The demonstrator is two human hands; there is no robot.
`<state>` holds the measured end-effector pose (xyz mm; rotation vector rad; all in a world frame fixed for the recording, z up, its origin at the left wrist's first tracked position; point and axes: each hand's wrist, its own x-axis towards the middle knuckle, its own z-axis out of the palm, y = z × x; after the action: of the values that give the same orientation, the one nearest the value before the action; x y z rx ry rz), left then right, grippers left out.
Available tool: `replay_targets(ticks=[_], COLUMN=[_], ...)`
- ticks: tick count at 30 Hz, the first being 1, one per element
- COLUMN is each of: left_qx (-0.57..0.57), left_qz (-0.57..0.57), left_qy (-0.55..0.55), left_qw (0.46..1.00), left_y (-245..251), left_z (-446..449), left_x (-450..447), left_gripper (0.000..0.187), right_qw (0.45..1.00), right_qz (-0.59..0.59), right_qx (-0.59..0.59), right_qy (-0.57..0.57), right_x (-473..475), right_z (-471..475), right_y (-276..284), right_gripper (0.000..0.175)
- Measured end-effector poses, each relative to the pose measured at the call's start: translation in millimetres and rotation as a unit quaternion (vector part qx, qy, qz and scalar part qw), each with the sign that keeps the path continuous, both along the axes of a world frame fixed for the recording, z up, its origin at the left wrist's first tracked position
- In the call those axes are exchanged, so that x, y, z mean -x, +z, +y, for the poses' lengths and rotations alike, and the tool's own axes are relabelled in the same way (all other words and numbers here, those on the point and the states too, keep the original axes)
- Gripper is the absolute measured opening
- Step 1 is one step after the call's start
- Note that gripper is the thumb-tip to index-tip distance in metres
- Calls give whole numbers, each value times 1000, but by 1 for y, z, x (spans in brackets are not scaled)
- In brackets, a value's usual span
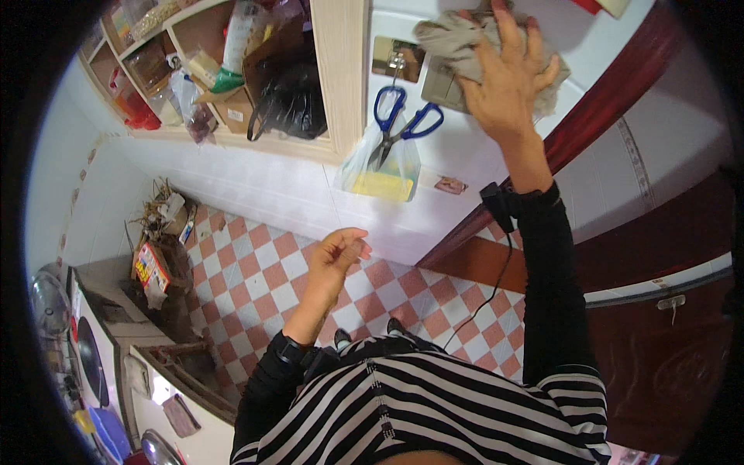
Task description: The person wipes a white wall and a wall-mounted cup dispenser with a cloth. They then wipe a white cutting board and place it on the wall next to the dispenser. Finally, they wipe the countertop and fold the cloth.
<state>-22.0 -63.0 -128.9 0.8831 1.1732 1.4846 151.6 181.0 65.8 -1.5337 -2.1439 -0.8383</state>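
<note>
My right hand (pixel 508 81) presses a grey-beige cloth (pixel 447 35) against the white tiled wall with its fingers spread. Part of a metallic switch plate (pixel 442 87) shows from under the cloth. My left hand (pixel 340 253) hangs in the air over the floor, fingers loosely curled and nothing in it. Left of the cloth, blue-handled scissors (pixel 387 125) hang from a hook (pixel 396 61) on the wall. Behind their blades is a clear plastic bag (pixel 378 168) with something yellow in it.
A wooden wall shelf (pixel 340 75) at the upper left holds bags, jars and a cardboard box (pixel 232 110). A dark red door frame (pixel 616 99) runs along the right. A cable (pixel 494 296) trails from my right wrist. Cardboard (pixel 157 267) and a stove (pixel 87 354) stand at left.
</note>
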Motion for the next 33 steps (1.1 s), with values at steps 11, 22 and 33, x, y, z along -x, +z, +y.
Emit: replay_targets(ticks=[11, 22, 33], left_qx=[143, -161, -88], left_qz=[50, 463, 532], left_qy=[93, 220, 359], left_qw=[984, 843, 762], left_y=[-45, -15, -12], left_z=[-57, 120, 178], left_x=[62, 9, -42], left_gripper=[24, 78, 78], right_qw=[968, 976, 973], right_qz=[159, 57, 138], right_qx=[-105, 74, -61], right_qy=[162, 194, 176], right_x=[-55, -62, -69], right_z=[-2, -29, -14], right_y=[-144, -248, -223], right_gripper=[85, 77, 60])
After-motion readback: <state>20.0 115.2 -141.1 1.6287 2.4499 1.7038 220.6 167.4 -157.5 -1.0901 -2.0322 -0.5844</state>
